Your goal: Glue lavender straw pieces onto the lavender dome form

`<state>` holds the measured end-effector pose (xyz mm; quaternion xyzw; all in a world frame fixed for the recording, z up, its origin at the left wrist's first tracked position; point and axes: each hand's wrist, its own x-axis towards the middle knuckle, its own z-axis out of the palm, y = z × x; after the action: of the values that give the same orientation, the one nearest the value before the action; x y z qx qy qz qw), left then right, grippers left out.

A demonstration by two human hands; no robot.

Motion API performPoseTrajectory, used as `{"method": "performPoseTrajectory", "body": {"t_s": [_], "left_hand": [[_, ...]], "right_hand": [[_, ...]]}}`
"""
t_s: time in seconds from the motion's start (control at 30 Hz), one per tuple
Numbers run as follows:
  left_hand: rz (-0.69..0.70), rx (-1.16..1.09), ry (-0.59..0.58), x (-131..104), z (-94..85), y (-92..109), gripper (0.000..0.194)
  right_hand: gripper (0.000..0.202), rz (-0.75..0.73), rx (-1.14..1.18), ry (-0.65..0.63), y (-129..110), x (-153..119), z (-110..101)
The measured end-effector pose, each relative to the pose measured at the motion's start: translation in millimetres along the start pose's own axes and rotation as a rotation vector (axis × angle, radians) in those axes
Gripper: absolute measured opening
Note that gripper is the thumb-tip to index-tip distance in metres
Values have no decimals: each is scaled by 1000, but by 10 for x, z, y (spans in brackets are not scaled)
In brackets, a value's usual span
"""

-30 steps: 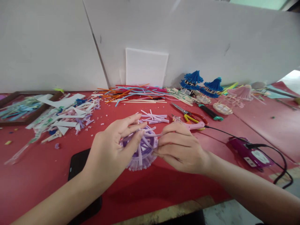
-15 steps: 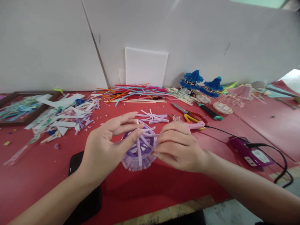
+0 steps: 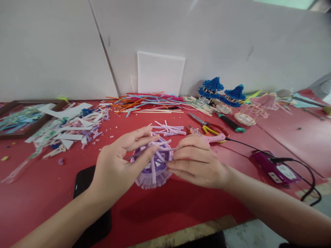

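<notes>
A round purple piece [image 3: 154,175] with a fringed edge sits between my hands, lilac strips crossing over its top like spokes. My left hand [image 3: 124,160] pinches the strips where they meet, thumb and fingers closed at the top of the piece. On the right side of the same piece, my right hand [image 3: 196,162] is closed, its fingertips at the rim and at the end of a strip. Just behind lies a small pile of loose lilac strips [image 3: 170,129].
Scissors [image 3: 198,119], a pink glue gun [image 3: 216,138] with a cord and a purple power block [image 3: 275,167] lie right. A black phone [image 3: 99,224] is under my left forearm. Paper scraps [image 3: 74,127] lie left; coloured strips [image 3: 150,102] and blue-roofed models [image 3: 213,84] stand behind.
My right fingertips have shifted slightly left along the rim of the purple piece. My left hand keeps nearly the same pinch at the top.
</notes>
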<state>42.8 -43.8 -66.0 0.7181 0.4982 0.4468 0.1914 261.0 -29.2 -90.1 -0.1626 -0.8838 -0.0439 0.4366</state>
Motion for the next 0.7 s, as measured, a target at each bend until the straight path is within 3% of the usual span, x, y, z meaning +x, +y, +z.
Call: {"method": "performPoseTrajectory", "body": {"t_s": [0.53,0.63,0.7], "left_hand": [[-24,31,-24,-1,-16,36,28],[40,67,-28,3,-31,24,21],[112,38,-69,8,-63,4,22]], "right_hand": [[6,47,28,-26,-16,-21,-12],[0,31,0,-17,-30,-11,-24],[14,17,3,-2,-36,1,-46]]}}
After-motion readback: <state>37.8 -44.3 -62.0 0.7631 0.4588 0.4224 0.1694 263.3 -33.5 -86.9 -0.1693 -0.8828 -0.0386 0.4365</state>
